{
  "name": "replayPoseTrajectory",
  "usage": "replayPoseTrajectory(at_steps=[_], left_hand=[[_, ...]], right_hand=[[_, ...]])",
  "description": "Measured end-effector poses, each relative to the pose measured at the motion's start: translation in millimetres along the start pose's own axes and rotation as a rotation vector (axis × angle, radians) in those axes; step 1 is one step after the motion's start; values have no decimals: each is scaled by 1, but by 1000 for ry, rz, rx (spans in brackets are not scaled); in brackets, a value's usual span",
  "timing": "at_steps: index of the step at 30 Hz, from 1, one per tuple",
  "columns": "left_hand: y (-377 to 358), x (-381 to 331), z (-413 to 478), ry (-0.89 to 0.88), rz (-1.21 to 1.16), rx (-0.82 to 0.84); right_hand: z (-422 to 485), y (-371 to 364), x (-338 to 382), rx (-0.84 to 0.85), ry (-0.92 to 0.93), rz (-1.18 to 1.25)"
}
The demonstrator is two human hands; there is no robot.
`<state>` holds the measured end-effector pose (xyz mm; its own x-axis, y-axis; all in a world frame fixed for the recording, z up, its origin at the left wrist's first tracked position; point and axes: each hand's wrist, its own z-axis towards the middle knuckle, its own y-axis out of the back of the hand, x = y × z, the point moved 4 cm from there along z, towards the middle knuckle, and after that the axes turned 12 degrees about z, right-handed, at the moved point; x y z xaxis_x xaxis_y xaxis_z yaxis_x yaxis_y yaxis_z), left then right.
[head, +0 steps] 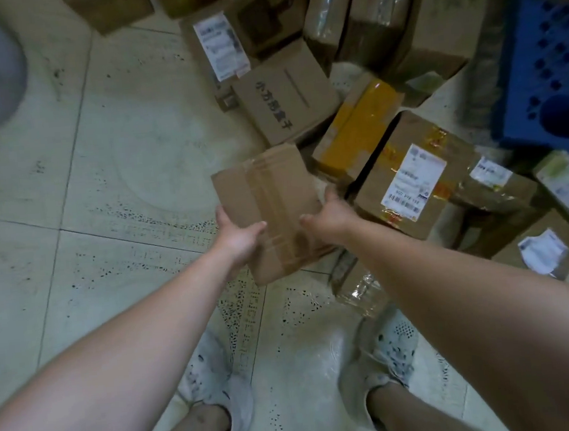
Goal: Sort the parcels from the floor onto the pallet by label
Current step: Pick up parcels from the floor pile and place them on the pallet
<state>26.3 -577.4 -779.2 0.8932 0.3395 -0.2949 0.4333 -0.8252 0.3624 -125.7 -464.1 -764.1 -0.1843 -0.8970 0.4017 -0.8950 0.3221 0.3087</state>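
**Flat box in both hands, no label showing on top**

Starts wide: pale tiled floor (127,160), scuffed and speckled. At the upper right, a corner of the blue pallet (544,55), gridded plastic, well apart from the hands; cannot tell what sits on the rest of it. Between floor and pallet, a loose heap of parcels (380,28), mostly brown cardboard, several leaning on one another. Among them: a labelled box (411,183) just right of the hands, a yellow-taped box (358,129) behind it, a box with handwriting (283,102) farther back. All shut and taped; contents hidden, so nothing to report of what lies inside.

Held clear of the floor, ahead of the shoes (219,386) and at the left edge of the heap: the flat brown box (268,199), slightly tilted, with a band of clear tape down its middle. Shows no label on the upward face; probably needs turning over before sorting. Looks light, judging by the easy hold at arm's length, and stiff enough to keep its shape, though thin card may dent under a hard squeeze. Tape likely slick, bare card grippier. Best taken by the two side edges.

Left hand (240,236) clamped on the near left edge, thumb on top, fingers out of sight beneath. Right hand (329,211) clamped on the right edge likewise.
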Motion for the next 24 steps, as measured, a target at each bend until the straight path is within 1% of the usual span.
replayPoseTrajectory(at_steps=[1, 3, 6, 9, 12, 16, 18, 21, 24], left_hand=[[-4, 2, 3, 19, -54, -13], [-3, 2, 0, 19, -70, -51], [15, -8, -27, -47, -57, -52], [47, -31, -80, -147, -74, -22], [82, -62, -150, -245, -111, 6], [134, -112, -250, -392, -62, 6], [156, -138, -299, -455, -32, 44], [176, -176, -373, -555, 36, 101], [178, -209, -446, -639, 126, 135]], right_hand=[[3, -6, -5, 23, -20, 60], [0, -11, -9, 38, -28, 136], [-29, -4, 4, 25, 1, 168], [-79, 19, 33, -8, 64, 211], [-146, 46, 73, -48, 121, 267], [-251, 81, 129, -123, 194, 337], [-306, 101, 149, -180, 230, 378], [-386, 134, 164, -265, 278, 453], [-460, 171, 165, -342, 326, 497]])
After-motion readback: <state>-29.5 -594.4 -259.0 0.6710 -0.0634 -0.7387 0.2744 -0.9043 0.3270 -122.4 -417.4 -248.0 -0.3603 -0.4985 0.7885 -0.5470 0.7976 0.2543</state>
